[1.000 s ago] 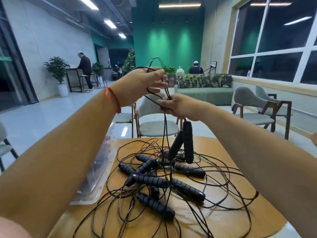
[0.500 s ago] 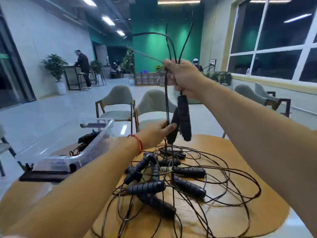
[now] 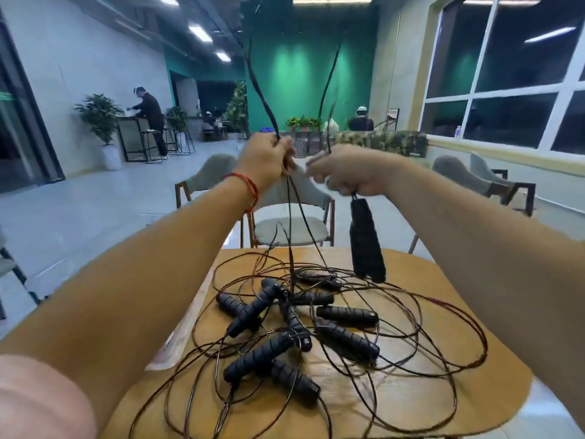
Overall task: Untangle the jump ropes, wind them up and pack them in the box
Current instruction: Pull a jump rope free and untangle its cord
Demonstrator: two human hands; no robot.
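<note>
**Both hands up, tangle down on the tabletop**

L hand is raised over the far edge of the tabletop, fingers curled tight round a black cord. The cord runs up out of the fist and also drops down into the pile. R hand is just beside it, not touching. Its fingers are curled (bit blurred) on cord, w/ a pair of black handles hanging straight down below the fist.

The rest of the jump ropes lie tangled mid-tabletop: several ribbed handles crossed over each other, thin cord looping out toward the right and near edges.

Clear box sits at the left edge, mostly hidden behind the L forearm, so can't tell what's inside. Red bracelet on the L wrist.
</note>
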